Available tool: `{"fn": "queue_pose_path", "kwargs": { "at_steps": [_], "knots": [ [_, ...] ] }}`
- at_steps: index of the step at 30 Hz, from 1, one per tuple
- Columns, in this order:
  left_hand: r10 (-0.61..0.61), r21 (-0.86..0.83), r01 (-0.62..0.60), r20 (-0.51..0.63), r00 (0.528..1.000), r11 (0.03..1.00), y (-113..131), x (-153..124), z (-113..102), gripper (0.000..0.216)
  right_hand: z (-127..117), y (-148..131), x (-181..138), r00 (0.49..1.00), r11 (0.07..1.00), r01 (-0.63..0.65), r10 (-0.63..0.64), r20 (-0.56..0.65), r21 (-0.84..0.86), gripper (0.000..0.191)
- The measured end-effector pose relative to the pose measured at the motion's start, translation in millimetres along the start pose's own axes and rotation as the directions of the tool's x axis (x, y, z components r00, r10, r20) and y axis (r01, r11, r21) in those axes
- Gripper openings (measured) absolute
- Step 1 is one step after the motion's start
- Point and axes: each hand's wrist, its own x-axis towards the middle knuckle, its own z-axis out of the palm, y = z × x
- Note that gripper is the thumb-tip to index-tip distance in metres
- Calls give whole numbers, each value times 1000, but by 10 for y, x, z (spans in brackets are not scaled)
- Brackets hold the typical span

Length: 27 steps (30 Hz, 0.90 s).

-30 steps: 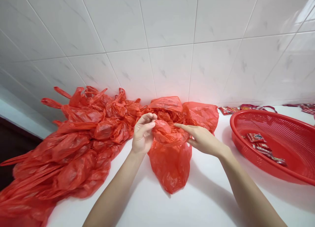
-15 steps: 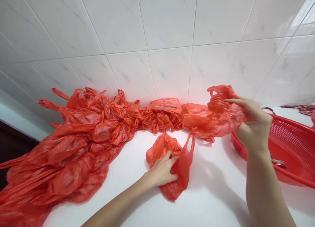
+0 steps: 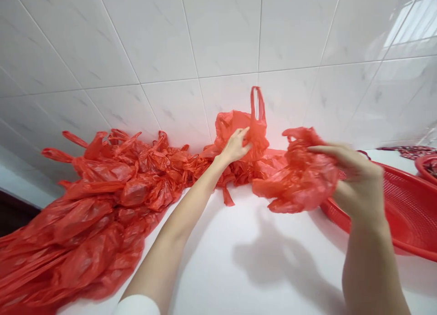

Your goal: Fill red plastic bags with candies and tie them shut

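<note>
My left hand [image 3: 237, 144] reaches to the wall side of the white table and grips a red plastic bag [image 3: 232, 121], whose looped handle stands up against the tiles. To the right, my right hand [image 3: 358, 178] holds a crumpled red plastic bag [image 3: 303, 174] above the table, thumb and fingers closed on its right side. Many more crumpled bags form a long red pile [image 3: 102, 215] along the wall and down the left side. Some of them lie just beneath my left hand.
A red perforated plastic basket [image 3: 406, 210] stands at the right, partly behind my right wrist. Beyond it are a smaller red container [image 3: 426, 165] and a patterned red cloth [image 3: 409, 152]. White tiled wall [image 3: 170, 42] rises behind the table [image 3: 221, 269].
My left hand has lifted its bag from the table and carried it up toward the wall. The right hand's bag has come away from the row and hangs more bunched.
</note>
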Motion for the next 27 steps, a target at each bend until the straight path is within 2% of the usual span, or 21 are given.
{"fn": "queue_pose_path", "kwargs": {
  "at_steps": [2, 5, 7, 9, 11, 13, 15, 17, 21, 23, 24, 25, 27],
  "knots": [
    [-55, -61, 64, 132, 990, 996, -35, 53, 46, 49, 39, 1, 4, 978, 998, 16, -3, 208, -62, 44],
    [-81, -141, 109, 193, 978, 984, 3, -140, 19, 45, 113, 31, 9, 893, 989, 22, 46, 447, -145, 57],
    [-122, -318, 207, 266, 956, 925, 90, -385, -33, 43, 173, 63, 8, 846, 983, 11, 87, 527, -181, 61],
    [-184, -474, 373, 398, 899, 798, 196, -657, -77, 52, 234, 91, 4, 814, 982, 0, 111, 571, -191, 64],
    [-224, -489, 470, 478, 849, 735, 282, -903, -94, 73, 282, 109, 0, 789, 984, -3, 112, 604, -180, 66],
    [-267, -488, 526, 504, 821, 696, 322, -1091, -93, 96, 305, 120, -4, 770, 988, -7, 104, 629, -155, 67],
    [-303, -532, 542, 473, 827, 651, 309, -1220, -98, 100, 301, 133, -3, 770, 989, -32, 115, 627, -141, 67],
    [-332, -602, 519, 401, 854, 606, 252, -1312, -131, 91, 276, 152, 1, 805, 987, -73, 142, 576, -141, 63],
    [-377, -622, 510, 344, 860, 594, 122, -1464, -256, 46, 213, 207, 14, 888, 977, -151, 202, 412, -152, 55],
    [-376, -578, 485, 306, 875, 657, 104, -1531, -309, 26, 195, 233, 18, 890, 973, -158, 214, 402, -167, 54],
    [-359, -548, 442, 258, 897, 710, 111, -1557, -327, 21, 190, 241, 19, 887, 975, -142, 203, 414, -173, 54],
    [-321, -508, 373, 191, 928, 776, 126, -1579, -340, 17, 187, 246, 20, 887, 977, -117, 183, 424, -177, 52],
    [-172, -367, 173, 35, 984, 914, 163, -1612, -348, 13, 183, 240, 23, 903, 980, -83, 150, 403, -179, 47]
  ]
}}
